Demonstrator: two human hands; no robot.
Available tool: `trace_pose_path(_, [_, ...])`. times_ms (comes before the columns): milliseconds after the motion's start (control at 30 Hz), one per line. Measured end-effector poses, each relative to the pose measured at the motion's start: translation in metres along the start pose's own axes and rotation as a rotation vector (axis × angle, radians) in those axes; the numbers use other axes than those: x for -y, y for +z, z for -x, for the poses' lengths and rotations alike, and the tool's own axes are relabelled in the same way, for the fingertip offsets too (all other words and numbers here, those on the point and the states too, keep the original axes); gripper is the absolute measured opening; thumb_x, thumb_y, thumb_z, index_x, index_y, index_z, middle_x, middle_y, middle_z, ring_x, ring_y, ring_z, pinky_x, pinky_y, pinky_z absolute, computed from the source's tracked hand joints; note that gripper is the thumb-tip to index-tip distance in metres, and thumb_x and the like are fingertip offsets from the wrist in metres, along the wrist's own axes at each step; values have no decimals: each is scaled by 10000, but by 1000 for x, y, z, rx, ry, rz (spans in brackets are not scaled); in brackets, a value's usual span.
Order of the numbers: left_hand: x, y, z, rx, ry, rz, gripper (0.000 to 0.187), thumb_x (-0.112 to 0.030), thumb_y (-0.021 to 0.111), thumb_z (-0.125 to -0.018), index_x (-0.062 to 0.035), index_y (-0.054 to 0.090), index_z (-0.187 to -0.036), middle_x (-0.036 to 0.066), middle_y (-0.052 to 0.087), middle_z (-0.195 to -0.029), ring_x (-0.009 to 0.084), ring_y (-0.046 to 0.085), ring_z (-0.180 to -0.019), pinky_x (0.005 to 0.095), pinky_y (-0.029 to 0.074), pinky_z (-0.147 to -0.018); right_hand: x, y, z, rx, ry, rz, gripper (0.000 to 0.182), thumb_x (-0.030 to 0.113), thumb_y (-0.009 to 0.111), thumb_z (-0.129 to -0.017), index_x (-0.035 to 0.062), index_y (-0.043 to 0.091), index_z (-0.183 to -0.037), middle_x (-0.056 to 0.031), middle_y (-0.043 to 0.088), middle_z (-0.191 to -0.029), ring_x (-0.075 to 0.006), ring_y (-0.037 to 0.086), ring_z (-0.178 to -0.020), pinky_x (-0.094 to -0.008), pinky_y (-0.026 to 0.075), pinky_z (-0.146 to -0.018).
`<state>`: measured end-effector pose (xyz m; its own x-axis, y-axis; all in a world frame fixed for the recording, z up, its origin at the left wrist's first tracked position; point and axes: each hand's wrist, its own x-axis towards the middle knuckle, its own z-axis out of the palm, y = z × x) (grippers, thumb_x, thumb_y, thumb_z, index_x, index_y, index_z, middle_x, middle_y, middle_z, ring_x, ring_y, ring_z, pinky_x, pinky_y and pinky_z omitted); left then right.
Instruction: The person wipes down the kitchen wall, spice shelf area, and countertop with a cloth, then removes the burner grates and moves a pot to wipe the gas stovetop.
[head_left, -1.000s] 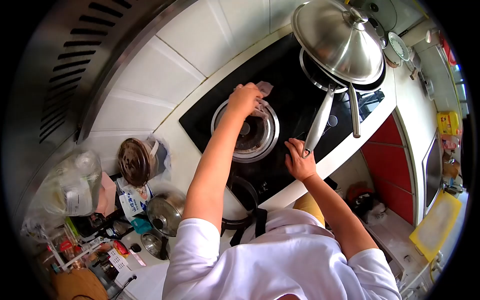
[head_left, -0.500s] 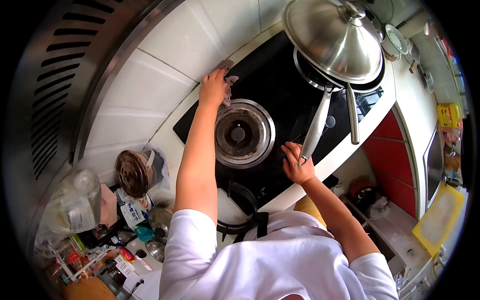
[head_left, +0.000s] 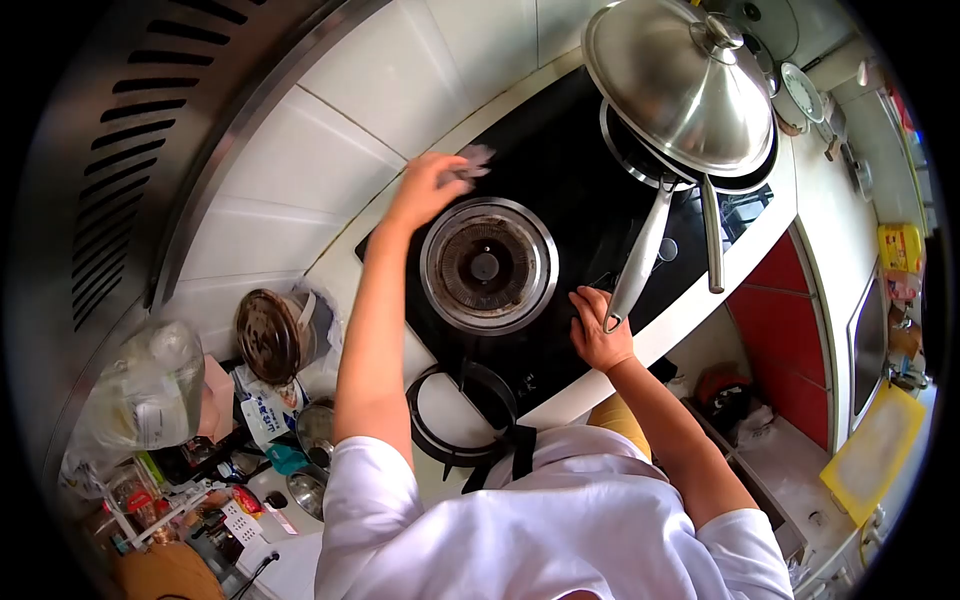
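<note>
a large domed lid [head_left: 680, 95] sits over a pan at the upper right of the frame, covering much of the far end of the black hob [head_left: 545, 135]. a broad metal handle [head_left: 640, 255] slants down from there to the middle right, its looped end overlapping the right hand [head_left: 602, 335]; whether they touch, i cannot tell. a thinner handle [head_left: 713, 240] points down beside it. the round burner [head_left: 488, 265] lies bare near the centre, brown marks on its inner part. below it, a black ring stand [head_left: 417, 432] straddles the near edge of the hob. a brown lid [head_left: 268, 335] stands tilted at the lower left, close to the white tiles [head_left: 350, 95], and the slotted metal hood [head_left: 115, 180] fills the upper left.

the left hand [head_left: 425, 188] is half closed at the upper middle, thumb and fingers pinching a greyish cloth [head_left: 474, 165], blurred, above and left of the burner. whether the cloth touches the hob is unclear. the right hand lies palm down at the near edge of the hob, holding nothing visible, fingers loosely extended and slightly apart.
</note>
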<state>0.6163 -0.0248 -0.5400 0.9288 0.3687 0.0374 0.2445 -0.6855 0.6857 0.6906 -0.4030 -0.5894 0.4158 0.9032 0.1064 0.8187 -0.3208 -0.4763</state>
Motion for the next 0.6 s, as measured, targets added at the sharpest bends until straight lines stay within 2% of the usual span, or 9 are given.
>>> trace_pose_path(33, [19,22,-8,109,10,-11,369,-232,690,-831,-62,658,-1157,127,615,-1201,293,559,-1131,392,414,-1005,0,0,0,2,-3,2,456,140,626,-805,95,569,-1255,-84,556,-1247,-277,555,-1150,-423,404,-1006])
trace_pose_path(67, [6,35,-9,129,26,-109,361,-240,679,-843,-50,667,-1149,106,604,-1225,288,535,-1149,387,387,-1036,0,0,0,-3,-4,1,458,137,629,-801,93,570,-1254,-87,555,-1248,-278,557,-1148,-421,405,-1005])
trace_pose_path(100, [-1,49,-7,146,1,-143,310,-189,679,-832,-65,690,-1116,80,593,-1251,285,521,-1146,389,382,-1040,0,0,0,-8,-4,0,460,135,631,-798,90,571,-1252,-89,554,-1248,-278,558,-1146,-419,406,-1004])
trace_pose_path(200, [-3,56,-15,175,-40,-74,242,-113,684,-800,-78,724,-1037,67,615,-1215,289,529,-1118,387,416,-1006,0,-1,1,-34,-26,-6,462,131,635,-793,86,571,-1248,-93,554,-1246,-278,559,-1145,-420,409,-1002])
trace_pose_path(267, [1,50,-12,158,-63,-57,216,-75,704,-766,-134,744,-970,20,660,-1063,267,563,-1036,379,464,-957,0,-1,2,-23,-18,-8,463,129,636,-792,84,571,-1248,-94,554,-1245,-279,559,-1145,-421,412,-999])
trace_pose_path(367, [12,42,-3,159,-139,-49,195,-73,711,-759,-126,747,-943,10,663,-1057,270,559,-1043,376,469,-949,1,0,-1,-20,-16,-8,463,127,637,-792,84,571,-1248,-94,553,-1247,-279,560,-1144,-420,415,-996])
trace_pose_path(433, [17,36,5,143,-171,-44,199,-47,720,-744,-114,751,-929,40,664,-1029,268,592,-1004,362,488,-915,0,-1,0,-13,-7,0,462,127,636,-793,87,571,-1249,-93,552,-1248,-279,560,-1143,-419,416,-996])
trace_pose_path(500, [30,26,17,115,-233,86,202,-27,725,-730,-104,754,-914,72,662,-991,264,630,-945,350,509,-864,0,-2,0,-17,-15,-11,460,129,634,-797,91,572,-1251,-88,549,-1254,-278,559,-1144,-418,413,-1001])
trace_pose_path(600, [47,6,46,91,-244,20,217,7,709,-724,-86,751,-916,95,658,-948,257,650,-906,344,516,-830,0,-1,0,-5,1,-8,461,133,631,-802,95,568,-1257,-82,549,-1257,-276,558,-1143,-419,406,-1008])
